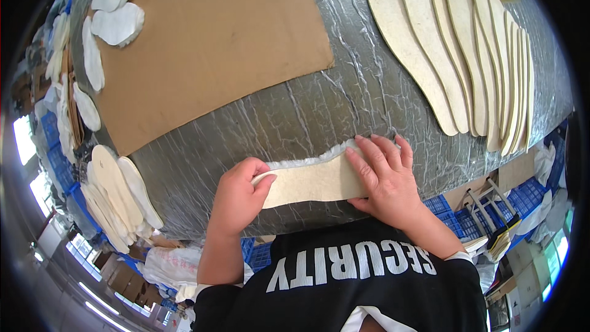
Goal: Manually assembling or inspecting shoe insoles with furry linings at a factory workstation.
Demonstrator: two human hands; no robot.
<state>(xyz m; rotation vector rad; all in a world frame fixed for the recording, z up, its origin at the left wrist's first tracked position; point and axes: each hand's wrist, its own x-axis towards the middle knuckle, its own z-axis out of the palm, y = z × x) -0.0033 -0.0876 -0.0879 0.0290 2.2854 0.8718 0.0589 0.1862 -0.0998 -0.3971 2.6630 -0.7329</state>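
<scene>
A cream insole [313, 183] with white fleece along its far edge lies crosswise at the near edge of the table. My left hand [238, 194] is closed on its left end, thumb on top and fingers curled at the tip. Over the right end rests my right hand [387, 181], its fingers spread on the upper face and the thumb at the near edge. The underside of the insole is hidden, and so are some of the left fingertips.
A row of overlapping cream insoles [424, 43] lies at the far right. Brown cardboard [215, 43] covers the far left, with white fleece pieces [118, 23] on its edge. More insoles [114, 191] are stacked at the left. Wrinkled plastic covers the table [270, 111].
</scene>
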